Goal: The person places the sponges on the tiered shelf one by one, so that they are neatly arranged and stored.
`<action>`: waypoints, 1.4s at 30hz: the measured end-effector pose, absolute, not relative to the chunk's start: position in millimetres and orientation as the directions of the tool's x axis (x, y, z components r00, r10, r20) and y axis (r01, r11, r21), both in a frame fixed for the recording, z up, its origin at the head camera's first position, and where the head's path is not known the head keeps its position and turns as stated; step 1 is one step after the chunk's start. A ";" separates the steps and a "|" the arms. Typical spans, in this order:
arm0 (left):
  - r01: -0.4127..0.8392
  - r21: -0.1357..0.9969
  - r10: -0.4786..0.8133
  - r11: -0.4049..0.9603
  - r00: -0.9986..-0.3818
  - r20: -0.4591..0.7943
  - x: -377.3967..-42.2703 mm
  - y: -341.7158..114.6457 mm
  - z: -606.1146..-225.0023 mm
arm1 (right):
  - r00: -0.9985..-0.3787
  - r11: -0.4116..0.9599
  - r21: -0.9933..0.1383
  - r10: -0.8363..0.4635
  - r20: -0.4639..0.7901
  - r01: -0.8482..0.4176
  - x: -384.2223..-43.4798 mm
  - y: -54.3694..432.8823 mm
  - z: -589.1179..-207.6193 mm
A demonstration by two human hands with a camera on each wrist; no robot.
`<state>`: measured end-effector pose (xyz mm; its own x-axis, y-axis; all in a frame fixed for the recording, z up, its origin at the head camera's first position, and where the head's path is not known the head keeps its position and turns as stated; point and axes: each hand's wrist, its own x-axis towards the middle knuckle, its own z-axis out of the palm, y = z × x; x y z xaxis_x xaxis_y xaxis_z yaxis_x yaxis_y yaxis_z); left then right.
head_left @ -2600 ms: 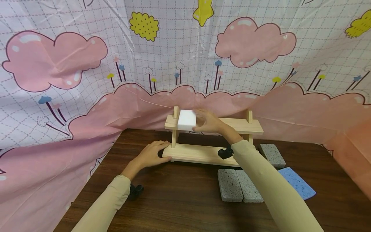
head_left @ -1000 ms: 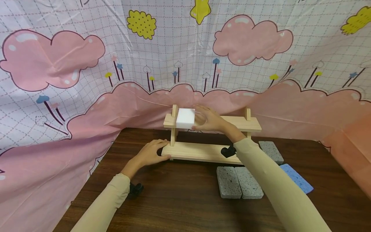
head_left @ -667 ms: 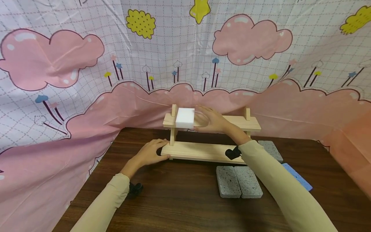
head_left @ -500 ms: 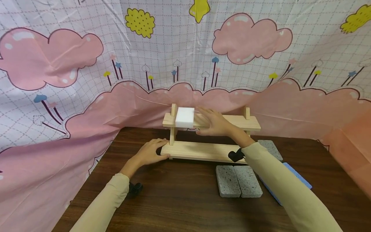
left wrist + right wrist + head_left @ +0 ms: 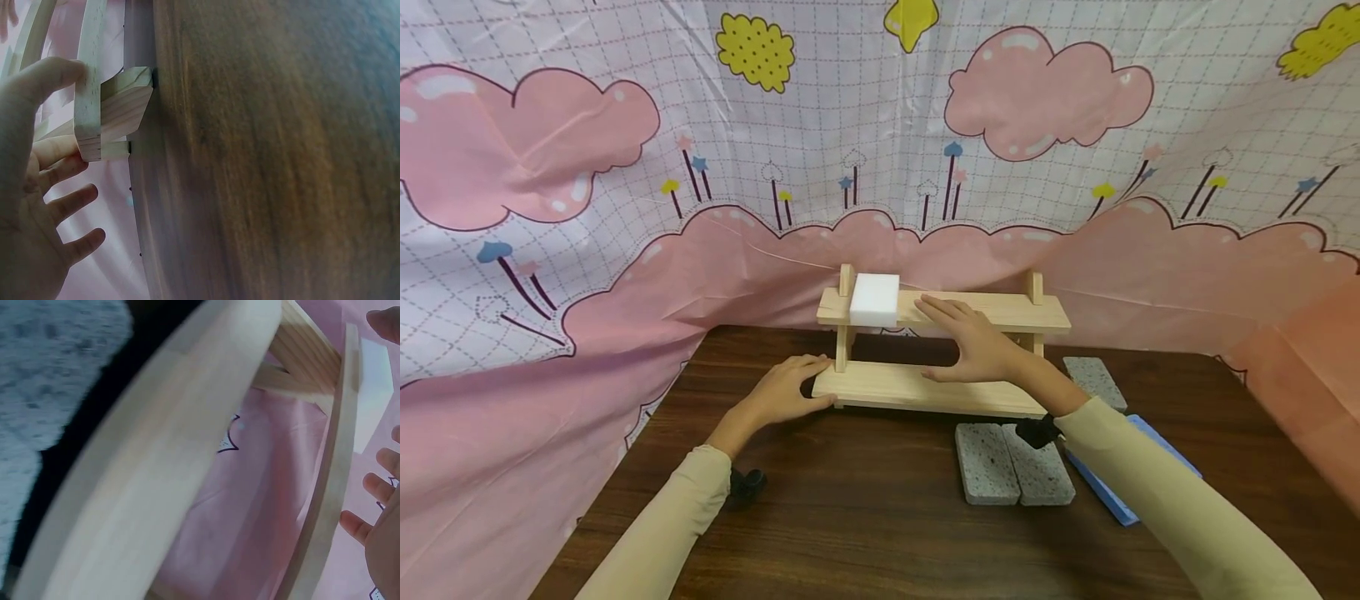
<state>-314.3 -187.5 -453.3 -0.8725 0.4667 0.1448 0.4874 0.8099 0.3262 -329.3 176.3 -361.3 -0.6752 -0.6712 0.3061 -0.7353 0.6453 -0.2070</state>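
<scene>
A two-tier wooden shelf rack (image 5: 910, 390) stands at the back of the table. On the left end of its upper board lies a smooth white block (image 5: 875, 300), beside the upright. My left hand (image 5: 784, 390) grips the left end of the lower board; in the left wrist view, the thumb (image 5: 59, 72) lies on one face of the board and fingers on the other. With fingers spread and nothing held, my right hand (image 5: 977, 342) hovers in front of the upper board, a gap away from the white block. The right wrist view shows the white block (image 5: 373, 394) beyond the boards.
Two grey speckled sponges (image 5: 987, 464) lie side by side in front of the rack's right half. Another grey sponge (image 5: 1093, 382) is right of the rack. A blue sponge (image 5: 1108, 492) lies partly under the right sleeve. Patterned cloth (image 5: 775, 275) hangs behind the table.
My right hand has let go of the white block and moved right and down, its fingers spreading. The block stays on the upper board. My left hand keeps its grip; the view shifted slightly.
</scene>
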 end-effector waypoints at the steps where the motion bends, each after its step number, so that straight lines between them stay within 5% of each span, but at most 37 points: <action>1: 0.488 0.327 0.468 0.810 -0.872 0.143 -314.2 -187.4 -453.0 | -0.668 0.640 -0.201 -0.675 0.312 -0.741 -326.0 178.4 -363.4; 22: 0.478 0.326 0.461 0.815 -0.877 0.133 -314.1 -186.4 -452.7 | -0.580 0.573 -0.114 -0.765 0.279 -0.811 -261.8 222.4 -400.0; 42: 0.474 0.320 0.460 0.820 -0.879 0.124 -314.0 -185.8 -451.9 | -0.597 0.574 -0.163 -0.778 0.196 -0.802 -220.4 252.8 -436.2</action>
<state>-314.0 -185.8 -451.9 -0.8792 0.4601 0.1235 0.4741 0.8202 0.3202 -220.4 252.8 -436.2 -0.5968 -0.7782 0.1956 -0.8022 0.5743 -0.1631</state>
